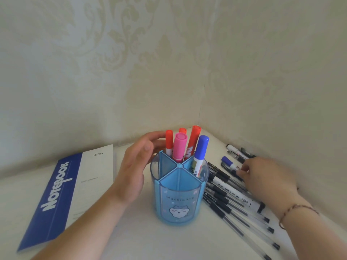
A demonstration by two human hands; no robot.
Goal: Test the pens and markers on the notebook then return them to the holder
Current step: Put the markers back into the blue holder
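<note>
On white table: one closed notebook far left, one blue holder with five markers. Left hand relaxed beside holder. Right hand fingering loose pens, grip hard to make out; count unclear, some cut off.

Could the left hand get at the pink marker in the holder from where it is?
Probably yes. The left hand is open beside the holder, and the pink marker stands tall above the rim, though red markers crowd close by.
</note>
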